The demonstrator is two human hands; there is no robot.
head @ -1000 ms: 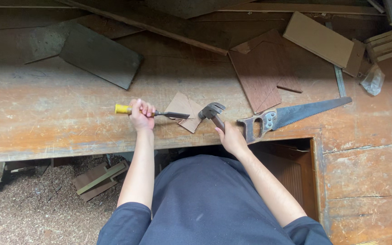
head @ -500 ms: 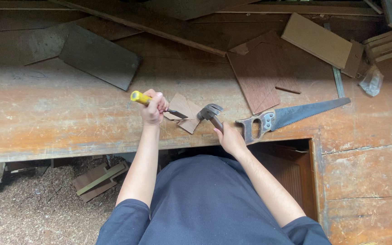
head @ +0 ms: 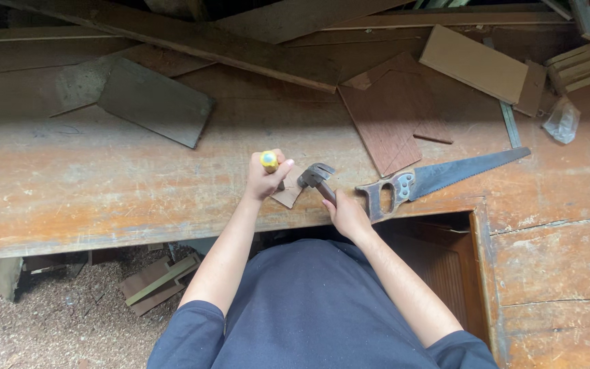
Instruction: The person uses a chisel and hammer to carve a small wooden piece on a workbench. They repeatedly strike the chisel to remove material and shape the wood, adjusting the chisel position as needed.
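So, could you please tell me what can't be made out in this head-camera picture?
- Blade tip of the yellow-handled chisel: hidden by the left hand gripping it upright.
- Small brown wood piece: partly covered by that hand.
- Handle of the steel claw hammer: lower end hidden in the right hand.
- Clear plastic bag: contents too small to tell.

Scattered across a worn wooden workbench (head: 104, 198): a handsaw (head: 438, 179) at right, a reddish-brown board (head: 390, 116) just beyond, a tan board (head: 476, 63) far right, a grey panel (head: 155, 102) far left.
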